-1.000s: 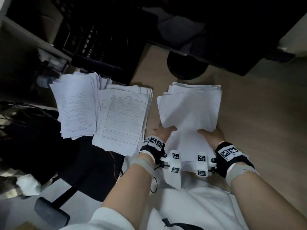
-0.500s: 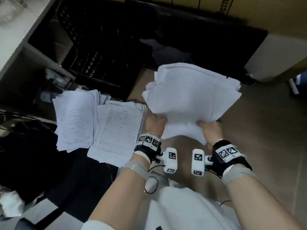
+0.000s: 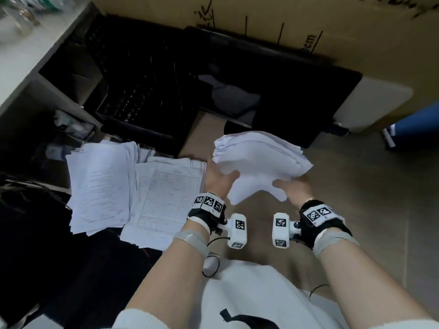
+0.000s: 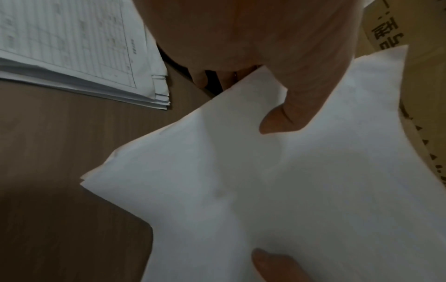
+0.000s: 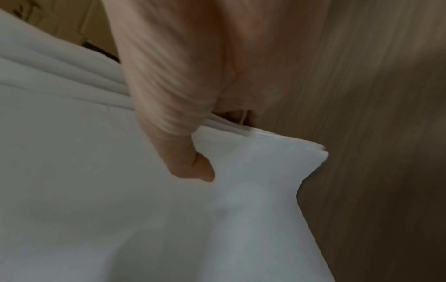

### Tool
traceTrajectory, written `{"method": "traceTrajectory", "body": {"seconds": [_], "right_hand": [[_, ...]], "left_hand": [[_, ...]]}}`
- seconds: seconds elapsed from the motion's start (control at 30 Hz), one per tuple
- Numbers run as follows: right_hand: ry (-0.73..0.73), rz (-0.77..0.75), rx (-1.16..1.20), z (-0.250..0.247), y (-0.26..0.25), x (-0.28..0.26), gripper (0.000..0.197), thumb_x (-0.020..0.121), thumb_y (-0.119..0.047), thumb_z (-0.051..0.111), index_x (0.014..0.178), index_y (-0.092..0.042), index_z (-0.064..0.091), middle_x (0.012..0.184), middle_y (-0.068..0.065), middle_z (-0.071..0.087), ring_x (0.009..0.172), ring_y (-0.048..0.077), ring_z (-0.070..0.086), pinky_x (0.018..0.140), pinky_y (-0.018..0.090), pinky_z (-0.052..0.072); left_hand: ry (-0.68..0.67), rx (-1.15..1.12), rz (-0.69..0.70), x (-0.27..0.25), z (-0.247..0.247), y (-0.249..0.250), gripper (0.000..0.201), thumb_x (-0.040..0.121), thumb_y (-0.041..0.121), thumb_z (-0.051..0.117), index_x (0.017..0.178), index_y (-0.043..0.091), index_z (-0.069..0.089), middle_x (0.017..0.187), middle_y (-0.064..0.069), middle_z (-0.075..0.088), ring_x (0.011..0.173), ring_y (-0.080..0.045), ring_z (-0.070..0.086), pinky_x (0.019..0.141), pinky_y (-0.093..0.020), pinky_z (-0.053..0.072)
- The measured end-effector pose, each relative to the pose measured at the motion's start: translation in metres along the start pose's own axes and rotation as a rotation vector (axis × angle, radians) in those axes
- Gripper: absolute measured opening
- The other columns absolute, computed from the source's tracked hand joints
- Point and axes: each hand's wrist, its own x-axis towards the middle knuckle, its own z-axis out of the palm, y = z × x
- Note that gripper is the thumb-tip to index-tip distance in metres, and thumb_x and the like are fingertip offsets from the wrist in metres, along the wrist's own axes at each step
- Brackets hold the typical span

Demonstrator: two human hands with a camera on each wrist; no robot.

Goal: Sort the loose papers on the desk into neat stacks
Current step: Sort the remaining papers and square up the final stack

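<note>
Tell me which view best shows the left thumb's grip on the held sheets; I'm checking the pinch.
Left wrist: the left hand's thumb presses on the held sheets, close up. Head view shows that grip small; the right wrist shows only the right hand on them.

You can't see the fingers of your left hand (image 3: 218,180) or right hand (image 3: 293,187): they sit under the held sheaf of paper (image 3: 259,162), with only the thumbs on top. Print on the two paper stacks (image 3: 133,188) beside it is too small to read. The cardboard box (image 3: 285,17) is cut off at the top edge, and the shelf items (image 3: 21,10) at upper left are blurred.
</note>
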Motion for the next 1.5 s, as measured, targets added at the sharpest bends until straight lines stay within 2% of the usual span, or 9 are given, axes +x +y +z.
{"method": "traceTrajectory", "body": {"seconds": [0.23, 0.33, 0.47, 0.6, 0.77, 0.93, 1.13, 1.33, 1.5], "right_hand": [[0.126, -0.079, 0.211, 0.006, -0.007, -0.005, 0.017, 0.079, 0.0, 0.072, 0.094, -0.008, 0.071, 0.083, 0.0, 0.071, 0.078, 0.021, 0.068, 0.056, 0.02, 0.048], [0.127, -0.034, 0.259, 0.002, -0.01, -0.009, 0.015, 0.083, -0.002, 0.071, 0.095, -0.009, 0.066, 0.079, -0.004, 0.064, 0.069, 0.009, 0.06, 0.045, 0.012, 0.044], [0.11, -0.052, 0.241, -0.009, -0.006, -0.012, 0.017, 0.081, -0.006, 0.076, 0.089, -0.017, 0.065, 0.082, -0.005, 0.066, 0.071, 0.006, 0.06, 0.056, 0.02, 0.044], [0.085, -0.125, 0.25, -0.017, -0.006, -0.014, 0.023, 0.078, 0.0, 0.077, 0.092, -0.015, 0.068, 0.083, -0.003, 0.069, 0.073, 0.007, 0.064, 0.058, 0.019, 0.047], [0.083, -0.209, 0.284, -0.031, -0.002, -0.014, 0.019, 0.078, -0.004, 0.079, 0.09, -0.015, 0.07, 0.082, -0.004, 0.071, 0.076, 0.011, 0.067, 0.067, 0.022, 0.051], [-0.002, -0.262, 0.264, -0.057, 0.012, -0.02, 0.023, 0.078, 0.006, 0.075, 0.095, -0.008, 0.071, 0.087, 0.001, 0.071, 0.075, 0.008, 0.066, 0.061, 0.011, 0.051], [-0.089, -0.292, 0.289, -0.08, 0.018, -0.022, 0.026, 0.076, 0.004, 0.079, 0.095, -0.012, 0.071, 0.086, -0.006, 0.073, 0.07, -0.002, 0.068, 0.062, 0.009, 0.051], [-0.052, -0.28, 0.309, -0.07, 0.015, -0.017, 0.021, 0.077, -0.002, 0.08, 0.088, -0.019, 0.073, 0.088, -0.003, 0.074, 0.085, 0.016, 0.069, 0.085, 0.03, 0.054], [-0.012, -0.187, 0.42, -0.054, 0.008, -0.018, 0.015, 0.081, -0.012, 0.079, 0.094, -0.017, 0.072, 0.093, -0.001, 0.074, 0.086, 0.014, 0.07, 0.072, 0.025, 0.051]], "left_hand": [[-0.005, -0.14, -0.06, 0.016, 0.012, 0.027, 0.103, 0.065, 0.069, 0.076, 0.142, 0.013, 0.036, 0.136, -0.006, 0.054, 0.125, -0.023, 0.052, 0.11, -0.046, 0.04], [0.048, -0.23, -0.003, 0.02, 0.021, 0.042, 0.075, 0.079, 0.063, 0.068, 0.129, 0.012, 0.044, 0.113, -0.005, 0.061, 0.103, -0.013, 0.057, 0.101, -0.035, 0.042], [0.048, -0.271, 0.032, 0.02, 0.033, 0.052, 0.048, 0.084, 0.048, 0.073, 0.113, 0.024, 0.044, 0.099, 0.011, 0.055, 0.091, 0.009, 0.059, 0.083, -0.014, 0.042], [0.062, -0.172, 0.068, 0.009, 0.044, 0.054, 0.062, 0.083, 0.042, 0.077, 0.114, 0.026, 0.025, 0.093, 0.018, 0.05, 0.082, 0.005, 0.052, 0.068, -0.012, 0.038], [0.114, -0.194, 0.118, 0.002, 0.06, 0.059, 0.071, 0.079, 0.049, 0.079, 0.124, 0.019, 0.034, 0.111, 0.009, 0.053, 0.102, -0.008, 0.054, 0.095, -0.027, 0.043], [0.266, -0.149, 0.181, -0.015, 0.08, 0.054, 0.057, 0.073, 0.039, 0.079, 0.111, 0.023, 0.039, 0.108, 0.001, 0.054, 0.101, -0.021, 0.06, 0.081, -0.029, 0.045], [0.361, -0.075, 0.283, -0.033, 0.093, 0.041, 0.058, 0.085, 0.05, 0.071, 0.122, 0.017, 0.041, 0.117, 0.001, 0.054, 0.105, -0.016, 0.056, 0.09, -0.028, 0.043], [0.251, -0.154, 0.239, -0.032, 0.081, 0.035, 0.055, 0.091, 0.052, 0.063, 0.133, 0.022, 0.043, 0.129, 0.002, 0.053, 0.126, -0.019, 0.05, 0.099, -0.027, 0.037], [-0.026, -0.091, 0.198, -0.022, 0.046, 0.034, 0.082, 0.075, 0.042, 0.085, 0.138, 0.029, 0.034, 0.14, 0.001, 0.042, 0.128, -0.016, 0.042, 0.1, -0.029, 0.035]]}}
